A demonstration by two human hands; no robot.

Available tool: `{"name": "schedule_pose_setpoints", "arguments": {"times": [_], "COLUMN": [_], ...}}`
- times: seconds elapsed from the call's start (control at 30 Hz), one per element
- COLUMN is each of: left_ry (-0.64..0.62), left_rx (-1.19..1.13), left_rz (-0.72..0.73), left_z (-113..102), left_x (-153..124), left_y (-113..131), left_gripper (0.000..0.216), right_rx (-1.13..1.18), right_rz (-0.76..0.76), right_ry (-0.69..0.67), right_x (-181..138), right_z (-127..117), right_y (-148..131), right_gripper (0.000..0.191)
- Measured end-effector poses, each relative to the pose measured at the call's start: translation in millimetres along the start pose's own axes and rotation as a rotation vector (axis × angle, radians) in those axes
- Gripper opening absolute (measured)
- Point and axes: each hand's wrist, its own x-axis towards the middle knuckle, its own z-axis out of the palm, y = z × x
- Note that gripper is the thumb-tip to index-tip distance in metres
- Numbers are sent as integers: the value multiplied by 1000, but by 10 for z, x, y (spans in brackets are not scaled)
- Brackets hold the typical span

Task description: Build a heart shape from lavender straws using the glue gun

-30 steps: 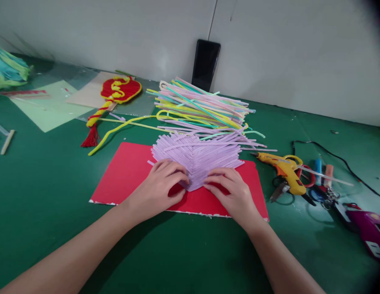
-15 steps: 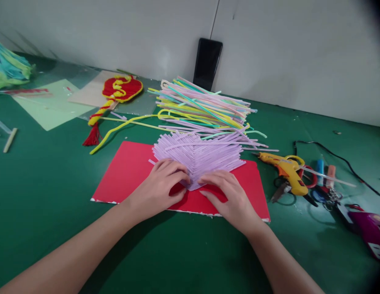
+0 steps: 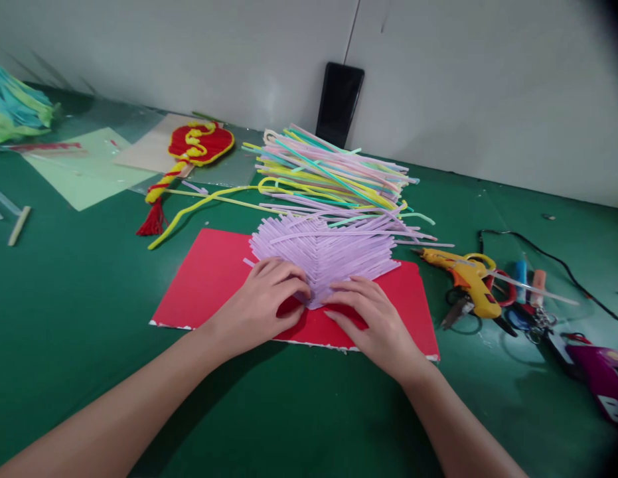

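Observation:
A lilac leaf-like piece of pipe cleaners (image 3: pixel 333 255), laid in a slanted V pattern with a ridge down its middle, lies on a red board (image 3: pixel 199 279) with rough white edges. My left hand (image 3: pixel 269 295) is curled at its lower left edge, thumb and fingertips closing in near the pointed bottom. On the opposite side, my right hand (image 3: pixel 371 315) holds the lower right edge with bent fingers, its thumb resting low by the tip. The parts of the strips under both hands are hidden. Loose lilac pipe cleaners cross the upper part of the piece.
Behind lies a pile of coloured pipe cleaners (image 3: pixel 333 166), below a phone (image 3: pixel 340 103) leaning on the wall. A red and yellow tasselled fan (image 3: pixel 202 143) lies left. On the right are a yellow glue gun (image 3: pixel 468 279), scissors (image 3: pixel 505 292) and a purple tool (image 3: pixel 597 372).
My right hand's fingers have shifted slightly along the lower right edge of the lilac piece. My left hand keeps its place, and the view has moved a little.

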Motion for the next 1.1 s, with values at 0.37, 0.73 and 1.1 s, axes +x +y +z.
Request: {"name": "schedule_pose_setpoints", "arguments": {"times": [0.37, 0.73, 1.1], "left_ry": [4, 12, 5], "left_rx": [3, 1, 4], "left_rz": [0, 11, 14], "left_z": [8, 7, 12], "left_x": [0, 1, 0], "left_y": [-2, -7, -4], "left_gripper": [16, 16, 15], "right_rx": [-22, -41, -77], "right_rz": [-97, -126, -40], "right_ry": [-59, -15, 142], "right_x": [1, 7, -10], "right_z": [-18, -52, -89], "right_y": [-31, -85, -13], "right_gripper": [20, 20, 18]}}
